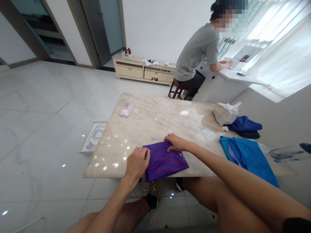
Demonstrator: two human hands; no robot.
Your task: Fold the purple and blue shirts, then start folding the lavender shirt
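The left hand (pixel 137 163) is curled, clamped on the side of a folded purple cloth (pixel 165 161), which lies between both hands at the near edge of the worktop (pixel 155 126). The right hand (pixel 176 143) rests with fingers apart on the cloth's far edge. A blue cloth (pixel 247 158) lies just beyond the right hand, with a white plastic bag (pixel 225 113) farther off.
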